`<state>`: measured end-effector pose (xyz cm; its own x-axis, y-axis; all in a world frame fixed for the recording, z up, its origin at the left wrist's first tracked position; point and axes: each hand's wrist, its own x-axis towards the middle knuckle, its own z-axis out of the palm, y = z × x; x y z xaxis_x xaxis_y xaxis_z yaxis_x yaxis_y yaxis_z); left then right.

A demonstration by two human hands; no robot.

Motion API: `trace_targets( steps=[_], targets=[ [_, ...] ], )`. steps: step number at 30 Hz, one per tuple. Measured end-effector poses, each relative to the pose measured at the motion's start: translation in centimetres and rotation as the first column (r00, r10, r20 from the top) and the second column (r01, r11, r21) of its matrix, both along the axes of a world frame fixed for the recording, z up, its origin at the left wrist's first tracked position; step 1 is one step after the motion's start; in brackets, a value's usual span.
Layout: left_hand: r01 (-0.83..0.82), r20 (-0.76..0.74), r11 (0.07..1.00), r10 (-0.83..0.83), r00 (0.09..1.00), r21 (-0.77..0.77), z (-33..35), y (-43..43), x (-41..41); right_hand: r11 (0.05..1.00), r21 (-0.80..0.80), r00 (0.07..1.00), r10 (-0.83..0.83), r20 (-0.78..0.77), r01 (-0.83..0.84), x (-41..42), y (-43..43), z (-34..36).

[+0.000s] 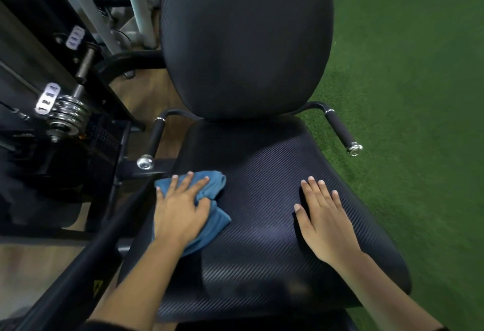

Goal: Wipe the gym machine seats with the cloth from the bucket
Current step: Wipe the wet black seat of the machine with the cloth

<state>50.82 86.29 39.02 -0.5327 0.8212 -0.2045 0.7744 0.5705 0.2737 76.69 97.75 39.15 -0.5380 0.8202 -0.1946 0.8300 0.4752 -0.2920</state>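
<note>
- Nearest lies the front edge of the seat [262, 225], dark and ribbed.
- Left hand [180, 215] lies flat with fingers spread, pressing the bunched blue cloth [218, 223] onto the seat's left edge.
- Bare seat runs rightward from the cloth — likely where the next sweep goes, and the left hand is the nearer one.
- Right hand [324, 223] rests flat near the right edge — holding nothing.

The left hand [180, 215] covers part of the cloth [217, 223]; the backrest [243, 42] is cropped above.

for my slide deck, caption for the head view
Left hand presses blue cloth on the black seat; right hand rests flat alongside.
</note>
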Motion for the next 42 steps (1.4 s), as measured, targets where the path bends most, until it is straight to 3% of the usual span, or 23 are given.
trace_targets(
  steps=[3, 12, 23, 29, 42],
  targets=[
    [-0.097, -0.012, 0.993, 0.096, 0.995, -0.065, -0.4, 3.0, -0.1, 1.0, 0.0, 1.0, 0.011, -0.009, -0.011, -0.8, 1.0, -0.5],
    [0.189, 0.044, 0.981, -0.187, 0.981, -0.047, 0.9, 3.6, 6.5, 0.996, -0.086, 1.0, 0.004, 0.023, -0.002, -2.0, 1.4, -0.4],
    [-0.098, 0.027, 0.974, 0.106, 0.994, -0.204, 1.8, 5.0, 9.7, 0.992, -0.124, 1.0, -0.025, 0.012, 0.026, -0.7, 1.7, 1.7],
    [-0.125, -0.008, 0.967, 0.126, 0.992, -0.223, 1.7, 5.5, 10.2, 0.989, -0.149, 0.999, -0.018, 0.041, 0.024, 0.5, 1.7, 2.4],
    [-0.126, -0.048, 0.986, 0.122, 0.991, -0.112, 2.6, 5.0, 10.8, 0.986, -0.16, 0.997, 0.062, 0.037, -0.055, -0.1, 2.1, 5.2]
  ],
)
